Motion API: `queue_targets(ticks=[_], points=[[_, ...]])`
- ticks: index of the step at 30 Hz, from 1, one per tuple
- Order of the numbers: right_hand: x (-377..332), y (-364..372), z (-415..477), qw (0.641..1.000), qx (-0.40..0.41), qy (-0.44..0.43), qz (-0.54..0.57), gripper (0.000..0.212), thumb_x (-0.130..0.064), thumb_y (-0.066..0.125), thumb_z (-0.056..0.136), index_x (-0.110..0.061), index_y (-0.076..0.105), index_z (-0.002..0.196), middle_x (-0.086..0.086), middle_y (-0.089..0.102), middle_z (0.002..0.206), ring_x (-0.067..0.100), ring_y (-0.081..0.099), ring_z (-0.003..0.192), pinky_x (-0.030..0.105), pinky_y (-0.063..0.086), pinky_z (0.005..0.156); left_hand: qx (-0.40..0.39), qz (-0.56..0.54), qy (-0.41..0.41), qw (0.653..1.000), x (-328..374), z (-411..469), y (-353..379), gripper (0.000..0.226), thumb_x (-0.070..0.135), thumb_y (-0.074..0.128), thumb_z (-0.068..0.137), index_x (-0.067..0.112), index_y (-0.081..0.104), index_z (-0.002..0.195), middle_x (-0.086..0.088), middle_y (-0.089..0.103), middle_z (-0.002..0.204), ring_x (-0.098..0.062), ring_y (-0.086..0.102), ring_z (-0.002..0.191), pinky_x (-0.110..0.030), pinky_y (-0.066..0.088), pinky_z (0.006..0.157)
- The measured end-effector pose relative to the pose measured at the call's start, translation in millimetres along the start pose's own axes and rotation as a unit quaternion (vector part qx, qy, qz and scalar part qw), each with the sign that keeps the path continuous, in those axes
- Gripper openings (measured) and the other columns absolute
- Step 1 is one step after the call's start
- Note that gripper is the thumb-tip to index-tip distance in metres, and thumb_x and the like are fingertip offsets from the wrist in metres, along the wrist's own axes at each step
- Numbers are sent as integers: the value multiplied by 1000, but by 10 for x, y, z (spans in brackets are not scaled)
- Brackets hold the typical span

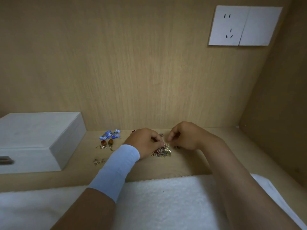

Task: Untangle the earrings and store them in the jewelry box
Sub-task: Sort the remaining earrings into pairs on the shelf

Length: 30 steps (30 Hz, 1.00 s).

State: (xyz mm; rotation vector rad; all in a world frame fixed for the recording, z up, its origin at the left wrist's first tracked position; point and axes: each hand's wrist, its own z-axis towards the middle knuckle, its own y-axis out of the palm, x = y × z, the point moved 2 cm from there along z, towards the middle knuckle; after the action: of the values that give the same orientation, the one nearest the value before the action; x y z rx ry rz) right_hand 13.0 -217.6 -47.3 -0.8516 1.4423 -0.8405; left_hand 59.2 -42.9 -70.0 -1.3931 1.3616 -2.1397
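Note:
A tangled heap of gold and red earrings (163, 151) lies on the wooden shelf near the back wall. My left hand (144, 142) and my right hand (184, 135) meet just above the heap, and each pinches a thin piece of it with fingertips. To the left lie a cluster of blue and white earrings (110, 134), a pair of amber drop earrings (107, 143) and a small silvery pair (99, 161). The white jewelry box (38, 140) stands shut at the far left.
A white towel (159, 201) covers the front of the shelf under my forearms. Wooden walls close the back and the right side. A white wall socket (244, 25) sits high on the back wall.

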Motion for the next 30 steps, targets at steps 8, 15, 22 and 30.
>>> queue_targets(ticks=[8,15,22,30], points=[[-54,63,0,999,-5,-9,34,11,-21,82,78,-31,80,83,-23,70,74,-4,65,81,26,55,87,13,-39,10,999,-45,-24,-190,11,30,63,92,34,73,89,20,68,95,2,60,92,-21,46,90],[-97,-49,-28,978,86,-27,188,17,-14,78,83,-26,76,70,-15,69,61,-8,58,56,13,44,60,49,-111,41,992,51,-46,-111,24,27,77,80,41,65,96,16,69,94,-3,64,84,-27,53,87],[-235,-56,-91,943,77,-31,322,13,-11,75,87,2,74,92,-4,68,62,-6,54,47,5,38,50,118,-144,49,981,57,-42,-187,16,27,81,77,37,68,78,13,67,77,-5,56,67,-32,53,76],[-164,-11,-64,999,-38,-3,29,11,-21,84,76,-30,78,72,-12,74,71,-3,61,66,25,54,75,110,-70,23,991,-30,-42,-271,18,20,74,82,35,66,85,16,64,82,3,55,70,-21,47,75]])
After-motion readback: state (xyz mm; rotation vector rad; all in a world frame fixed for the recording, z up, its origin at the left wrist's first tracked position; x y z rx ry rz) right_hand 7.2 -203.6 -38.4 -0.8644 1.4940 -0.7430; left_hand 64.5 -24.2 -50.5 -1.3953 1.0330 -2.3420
